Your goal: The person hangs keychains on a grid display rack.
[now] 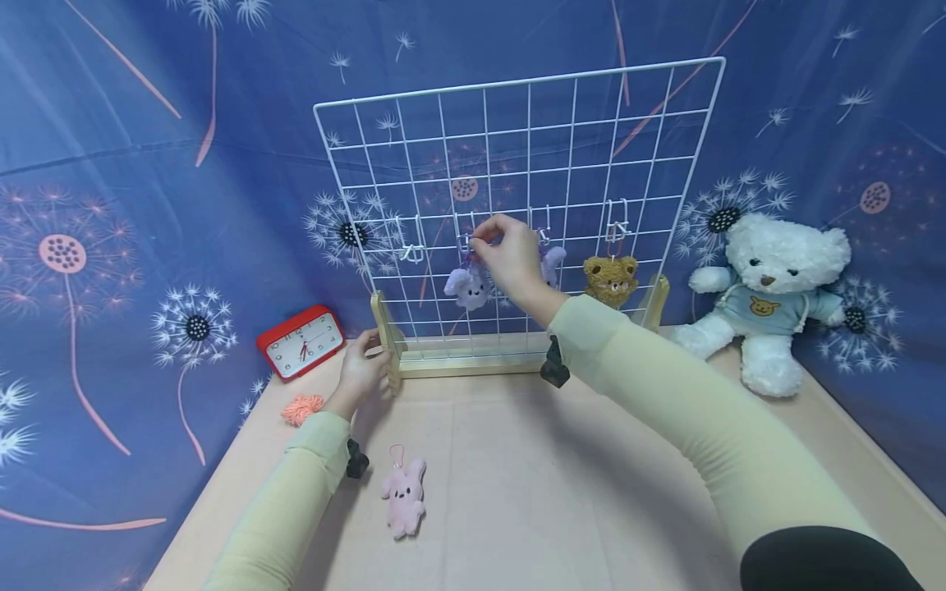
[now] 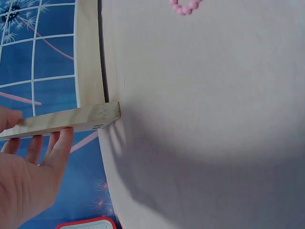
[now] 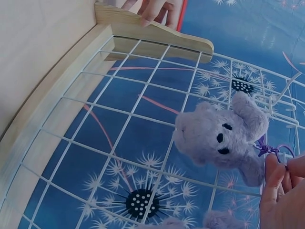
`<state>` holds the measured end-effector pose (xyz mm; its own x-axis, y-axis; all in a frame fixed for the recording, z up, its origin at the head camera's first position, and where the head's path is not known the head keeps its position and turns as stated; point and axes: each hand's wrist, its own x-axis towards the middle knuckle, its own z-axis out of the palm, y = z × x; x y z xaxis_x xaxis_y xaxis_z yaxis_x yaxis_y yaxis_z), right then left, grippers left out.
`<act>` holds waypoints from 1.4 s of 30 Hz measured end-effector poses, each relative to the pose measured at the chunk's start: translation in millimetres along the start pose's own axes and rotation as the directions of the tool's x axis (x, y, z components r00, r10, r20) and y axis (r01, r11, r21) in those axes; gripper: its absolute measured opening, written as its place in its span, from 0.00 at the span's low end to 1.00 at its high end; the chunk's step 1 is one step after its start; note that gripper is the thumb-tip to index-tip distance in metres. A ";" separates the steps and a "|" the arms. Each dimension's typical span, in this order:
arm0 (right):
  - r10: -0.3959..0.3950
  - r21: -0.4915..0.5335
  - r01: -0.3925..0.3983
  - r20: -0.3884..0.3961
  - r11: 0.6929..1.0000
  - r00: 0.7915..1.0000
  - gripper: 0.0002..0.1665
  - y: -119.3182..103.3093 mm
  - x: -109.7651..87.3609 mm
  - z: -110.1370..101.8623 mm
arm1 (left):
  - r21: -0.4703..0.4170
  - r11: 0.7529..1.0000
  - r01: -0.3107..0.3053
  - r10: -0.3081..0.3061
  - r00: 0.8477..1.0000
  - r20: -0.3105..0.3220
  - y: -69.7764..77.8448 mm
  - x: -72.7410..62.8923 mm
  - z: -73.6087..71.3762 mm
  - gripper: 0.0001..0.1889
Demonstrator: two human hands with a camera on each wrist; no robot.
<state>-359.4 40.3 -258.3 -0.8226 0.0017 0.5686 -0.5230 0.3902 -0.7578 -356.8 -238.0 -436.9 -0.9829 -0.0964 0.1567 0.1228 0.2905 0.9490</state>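
Observation:
A white wire grid rack (image 1: 506,174) stands upright in a wooden base. My left hand (image 1: 362,371) grips the base's left side piece (image 2: 71,119), thumb on one face and fingers on the other. At the middle of the grid, my right hand (image 1: 515,258) pinches the purple ring of a lavender plush keychain (image 3: 224,136), right at a white hook. The plush hangs below the fingertips, its face showing. Another lavender plush (image 1: 551,267) is partly hidden behind the right hand. A brown bear keychain (image 1: 611,281) dangles from a hook farther right.
A bare white hook (image 1: 411,250) is on the grid's left. A pink plush keychain (image 1: 405,499) lies on the table in front. Left of the rack are a red clock (image 1: 301,343) and orange yarn (image 1: 301,410). A white teddy bear (image 1: 772,287) sits at the right.

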 end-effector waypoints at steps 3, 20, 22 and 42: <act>0.009 -0.002 -0.009 -0.004 1.000 1.000 0.03 1.0 -0.1 0.8 | -0.002 1.000 -0.005 0.005 1.000 -0.001 -0.3 0.3 0.1 0.27; 0.003 0.045 -0.002 -0.012 0.999 1.000 0.12 3.1 -16.8 1.5 | -0.018 1.000 -0.017 0.017 1.000 0.002 -0.6 1.4 0.4 0.27; 0.005 0.041 -0.005 -0.001 0.999 1.000 0.11 3.5 -21.5 1.4 | -0.013 1.000 -0.011 0.011 1.000 0.002 -1.4 1.6 0.2 0.27; 0.045 0.114 -0.091 0.358 0.989 0.933 0.09 19.0 -73.1 34.8 | -0.011 1.000 -0.004 0.005 1.000 0.015 0.8 -0.4 0.0 0.28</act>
<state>-317.0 15.6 -325.4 -0.8705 -0.3104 0.3819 -0.4677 0.2809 -0.8381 -356.3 -237.7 -436.2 -0.9844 -0.0804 0.1568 0.1286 0.2801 0.9513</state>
